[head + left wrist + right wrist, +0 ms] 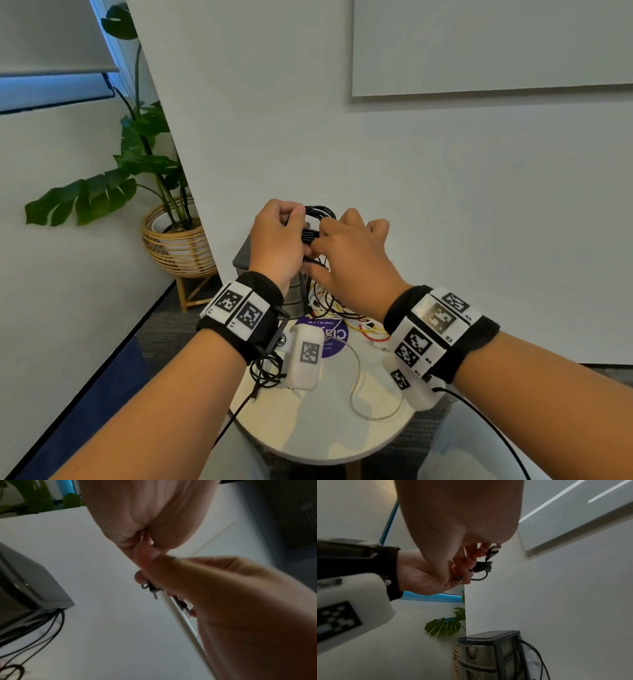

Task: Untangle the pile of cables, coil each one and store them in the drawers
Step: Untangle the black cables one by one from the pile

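Observation:
Both hands hold a small coiled black cable in the air above the grey drawer unit. My left hand grips the coil from the left with curled fingers. My right hand pinches the wound middle from the right. In the right wrist view the black cable shows its USB plug sticking up past the fingers. The left wrist view catches only a bit of the black cable between the two hands. A tangled pile of cables, red, yellow, white and black, lies on the table under my right wrist.
The round white table stands against a white wall, with a purple sticker and a loose white cable loop on it. The drawer unit shows shut drawers. A potted plant in a wicker basket stands on the floor, left.

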A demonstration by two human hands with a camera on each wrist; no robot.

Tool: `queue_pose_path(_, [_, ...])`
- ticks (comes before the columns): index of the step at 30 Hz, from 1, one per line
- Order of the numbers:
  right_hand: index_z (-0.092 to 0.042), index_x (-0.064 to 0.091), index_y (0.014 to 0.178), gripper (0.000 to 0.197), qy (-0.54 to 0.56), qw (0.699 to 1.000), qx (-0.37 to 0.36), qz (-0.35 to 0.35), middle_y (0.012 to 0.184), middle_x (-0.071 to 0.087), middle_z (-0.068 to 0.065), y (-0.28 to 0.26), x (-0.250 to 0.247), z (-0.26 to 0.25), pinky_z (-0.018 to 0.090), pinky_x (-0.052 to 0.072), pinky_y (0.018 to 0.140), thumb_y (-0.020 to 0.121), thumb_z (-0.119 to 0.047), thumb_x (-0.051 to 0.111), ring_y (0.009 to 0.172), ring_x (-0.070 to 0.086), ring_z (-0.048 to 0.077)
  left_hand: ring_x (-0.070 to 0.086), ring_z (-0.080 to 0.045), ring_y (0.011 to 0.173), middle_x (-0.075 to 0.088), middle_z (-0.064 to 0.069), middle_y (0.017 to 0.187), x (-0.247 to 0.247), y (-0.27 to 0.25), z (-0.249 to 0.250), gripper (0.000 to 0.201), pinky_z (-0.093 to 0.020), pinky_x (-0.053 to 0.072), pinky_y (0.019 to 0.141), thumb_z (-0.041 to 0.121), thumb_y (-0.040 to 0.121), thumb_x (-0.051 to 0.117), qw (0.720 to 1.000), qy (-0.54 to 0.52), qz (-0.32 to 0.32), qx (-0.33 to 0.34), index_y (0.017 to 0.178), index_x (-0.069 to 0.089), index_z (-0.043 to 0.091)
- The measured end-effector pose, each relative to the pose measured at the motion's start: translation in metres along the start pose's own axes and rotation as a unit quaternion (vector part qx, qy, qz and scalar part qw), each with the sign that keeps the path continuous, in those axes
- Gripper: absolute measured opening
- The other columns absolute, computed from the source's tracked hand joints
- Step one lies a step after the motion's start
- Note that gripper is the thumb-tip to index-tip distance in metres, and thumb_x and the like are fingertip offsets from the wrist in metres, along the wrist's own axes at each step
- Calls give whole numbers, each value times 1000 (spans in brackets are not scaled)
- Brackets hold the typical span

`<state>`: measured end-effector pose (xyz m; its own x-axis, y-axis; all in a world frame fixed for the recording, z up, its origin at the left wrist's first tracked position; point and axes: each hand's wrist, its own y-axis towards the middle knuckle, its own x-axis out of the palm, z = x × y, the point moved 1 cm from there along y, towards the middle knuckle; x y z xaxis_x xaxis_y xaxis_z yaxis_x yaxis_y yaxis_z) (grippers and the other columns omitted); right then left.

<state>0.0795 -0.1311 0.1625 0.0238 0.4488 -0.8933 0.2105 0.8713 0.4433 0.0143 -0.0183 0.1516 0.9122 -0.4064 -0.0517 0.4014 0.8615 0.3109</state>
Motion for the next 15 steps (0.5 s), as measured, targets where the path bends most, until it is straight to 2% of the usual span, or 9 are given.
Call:
queue_pose_path(3, [-28, 71, 98, 21, 14, 1000, 16, -10, 93, 42, -13, 5, 3, 3, 37, 13, 74, 101, -40, 54, 98, 29, 14, 58, -7, 46, 62, -10, 97, -1, 0, -1, 16, -25, 52, 51, 17, 106, 53, 999, -20, 0, -25, 116, 61, 7])
queue_pose_path(4, [-29, 71, 99, 21, 24, 999, 14, -16, 93, 43, -13, 4, 3, 4, 37, 15, 75, 101, -40, 53, 98, 30, 14, 62, -7, 52, 63, -8, 99, -3, 2, -2, 15, -27, 55, 56, 17, 105, 54, 1000, -14, -1, -26, 115, 61, 8])
queue_pose_path(6, [-29, 70, 99, 21, 37, 999, 3, -34, 93, 44, -12, 1, 4, 7, 38, 19, 77, 102, -40, 52, 99, 35, 15, 70, -12, 78, 67, -4, 101, -10, 6, -6, 11, -37, 61, 77, 20, 103, 57, 999, 36, -3, -14, 110, 64, 16])
queue_pose_path(7, [-29, 69, 97, 22, 40, 998, -2, -45, 93, 44, -11, -1, 3, 8, 39, 21, 78, 103, -39, 51, 99, 37, 16, 69, -15, 89, 69, -2, 101, -14, 8, -8, 9, -42, 60, 86, 21, 102, 58, 998, 65, -5, -9, 109, 65, 20])
queue_pose_path(8, [-28, 69, 95, 23, 40, 998, -7, -56, 93, 44, -11, -3, 2, 11, 39, 23, 80, 103, -39, 50, 99, 38, 16, 68, -16, 95, 69, -1, 100, -18, 8, -10, 8, -45, 59, 89, 22, 101, 59, 996, 83, -7, -9, 108, 65, 22])
queue_pose_path(10, [-27, 69, 95, 25, 41, 995, -22, -84, 91, 43, -11, -6, -2, 16, 41, 28, 82, 104, -39, 49, 97, 38, 15, 69, -18, 98, 70, -3, 102, -23, 9, -16, 9, -44, 60, 86, 21, 102, 60, 996, 82, -17, -20, 109, 64, 21])
queue_pose_path(12, [-27, 69, 97, 25, 36, 990, -45, -125, 90, 42, -11, -9, -9, 21, 41, 32, 84, 105, -38, 49, 96, 39, 16, 69, -19, 100, 69, -6, 105, -24, 7, -22, 11, -38, 62, 81, 18, 102, 59, 996, 73, -28, -37, 112, 64, 17])
queue_pose_path(15, [-26, 64, 93, 22, 44, 984, -61, -161, 88, 44, -11, -10, -20, 29, 39, 35, 80, 105, -36, 48, 93, 43, 16, 69, -19, 100, 69, -8, 108, -22, 5, -28, 14, -29, 61, 75, 17, 102, 59, 996, 62, -33, -46, 114, 65, 13])
